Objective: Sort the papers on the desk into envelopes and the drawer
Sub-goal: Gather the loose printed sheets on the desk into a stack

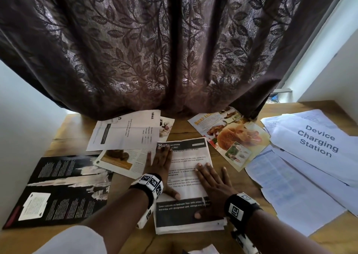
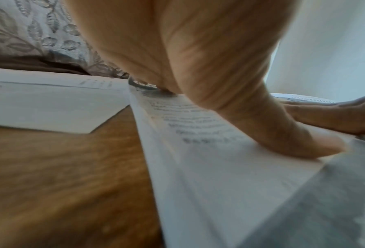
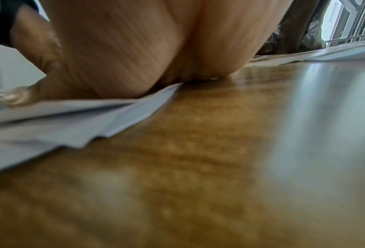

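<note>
- Wooden table (image 1: 217, 157) carries a printed sheet (image 1: 186, 174).
- Left hand (image 1: 160, 164) lies flat, fingers spread, pressing it.
- Right hand (image 1: 212, 184) likewise, just beside.

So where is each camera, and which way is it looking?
Head: worn on the head, looking down at the brown wooden desk; the left hand and right hand lie flat on the black-banded white printed sheet.
Left wrist: low on the desk, looking along the left hand's thumb across that sheet.
Right wrist: low on the desk, under the right palm, looking along the wood.
Shared: both wrist views show the sheet and desk.
</note>
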`<action>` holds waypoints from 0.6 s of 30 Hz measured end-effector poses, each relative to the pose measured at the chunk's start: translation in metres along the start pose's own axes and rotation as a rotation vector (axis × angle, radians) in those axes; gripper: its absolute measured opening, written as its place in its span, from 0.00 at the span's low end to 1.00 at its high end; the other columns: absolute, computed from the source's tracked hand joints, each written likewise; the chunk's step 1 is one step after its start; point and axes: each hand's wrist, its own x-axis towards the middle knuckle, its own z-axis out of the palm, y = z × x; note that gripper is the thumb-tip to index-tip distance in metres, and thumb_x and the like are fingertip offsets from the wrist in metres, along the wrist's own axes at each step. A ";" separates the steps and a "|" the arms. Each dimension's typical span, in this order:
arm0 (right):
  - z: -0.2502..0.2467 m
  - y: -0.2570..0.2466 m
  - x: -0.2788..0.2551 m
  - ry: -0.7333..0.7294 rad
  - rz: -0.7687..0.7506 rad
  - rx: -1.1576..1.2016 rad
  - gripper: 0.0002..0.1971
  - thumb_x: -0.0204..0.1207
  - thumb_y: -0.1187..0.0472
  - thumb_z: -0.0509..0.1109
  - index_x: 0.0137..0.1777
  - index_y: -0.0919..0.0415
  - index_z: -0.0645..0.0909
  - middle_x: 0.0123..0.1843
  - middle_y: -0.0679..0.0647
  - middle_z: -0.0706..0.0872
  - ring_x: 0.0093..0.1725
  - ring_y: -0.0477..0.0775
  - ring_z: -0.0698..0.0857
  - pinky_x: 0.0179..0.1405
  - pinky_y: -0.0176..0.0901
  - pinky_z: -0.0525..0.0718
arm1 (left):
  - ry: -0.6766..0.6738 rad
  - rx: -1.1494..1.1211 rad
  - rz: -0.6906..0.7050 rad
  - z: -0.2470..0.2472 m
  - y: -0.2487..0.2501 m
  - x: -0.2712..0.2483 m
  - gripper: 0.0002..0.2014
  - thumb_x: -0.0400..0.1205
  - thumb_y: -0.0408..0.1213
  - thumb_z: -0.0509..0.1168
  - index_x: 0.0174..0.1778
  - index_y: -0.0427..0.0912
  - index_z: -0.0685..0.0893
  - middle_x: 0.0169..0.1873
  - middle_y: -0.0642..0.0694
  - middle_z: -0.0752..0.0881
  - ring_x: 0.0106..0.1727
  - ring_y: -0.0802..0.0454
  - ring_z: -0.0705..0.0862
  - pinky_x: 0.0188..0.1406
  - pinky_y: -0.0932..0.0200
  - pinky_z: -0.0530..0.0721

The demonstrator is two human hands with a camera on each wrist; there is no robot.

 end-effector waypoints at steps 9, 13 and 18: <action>0.002 0.001 0.002 0.012 0.005 -0.016 0.73 0.52 0.08 0.56 0.82 0.46 0.18 0.83 0.46 0.17 0.82 0.56 0.19 0.75 0.78 0.21 | -0.018 -0.046 -0.161 -0.016 -0.036 0.008 0.85 0.43 0.85 0.64 0.78 0.41 0.19 0.79 0.42 0.20 0.82 0.40 0.23 0.78 0.33 0.25; 0.003 0.001 0.003 0.014 0.007 -0.007 0.73 0.51 0.08 0.56 0.81 0.45 0.17 0.83 0.46 0.18 0.82 0.56 0.19 0.76 0.78 0.23 | 0.024 -0.048 -0.127 -0.015 -0.044 0.003 0.83 0.46 0.86 0.64 0.79 0.41 0.19 0.80 0.42 0.20 0.81 0.40 0.22 0.79 0.30 0.29; 0.003 0.000 0.003 0.006 0.022 -0.015 0.73 0.51 0.08 0.57 0.81 0.45 0.17 0.83 0.46 0.17 0.81 0.55 0.18 0.76 0.78 0.23 | 0.109 -0.055 0.079 0.000 -0.008 -0.016 0.82 0.46 0.87 0.62 0.73 0.45 0.12 0.73 0.46 0.12 0.77 0.39 0.16 0.76 0.29 0.24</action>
